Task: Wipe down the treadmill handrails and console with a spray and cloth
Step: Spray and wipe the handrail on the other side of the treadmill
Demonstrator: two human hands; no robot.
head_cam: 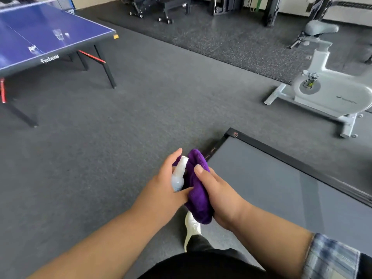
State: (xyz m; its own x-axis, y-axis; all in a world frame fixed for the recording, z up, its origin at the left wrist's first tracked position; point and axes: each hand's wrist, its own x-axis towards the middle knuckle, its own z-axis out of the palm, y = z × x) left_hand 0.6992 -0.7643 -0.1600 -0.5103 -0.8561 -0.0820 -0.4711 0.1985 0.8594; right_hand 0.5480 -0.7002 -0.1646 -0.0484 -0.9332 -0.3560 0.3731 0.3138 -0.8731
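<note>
Head view. Your left hand (164, 185) holds the spray bottle (178, 175): the index finger reaches up straight beside the white nozzle, the thumb lies across the clear lower body, and the other fingers are hidden behind the bottle, so you cannot tell how they lie. Your right hand (218, 195) grips the purple cloth (198, 195), bunched into a roll; the thumb presses flat on its upper part and the remaining fingers wrap underneath, out of sight. Bottle and cloth touch each other between the two hands, with the nozzle against the cloth's upper fold.

Taking the cloth as landmark: the treadmill deck (281, 190) lies just beside it to the right, a grey belt in a black frame whose near corner shows just above the cloth. No handrail or console appears in this view. Directly below the cloth is your white shoe (192, 228) on the grey floor (141, 101). Far above and to the left of the cloth stands a blue table-tennis table (40, 37). Far above and to the right stands a white exercise bike (330, 87). Straight above, at the top edge and well apart from the cloth, are black weight benches (161, 9) on a speckled mat (231, 41). A plaid sleeve (330, 256) covers your right forearm, below and to the right of the cloth.
</note>
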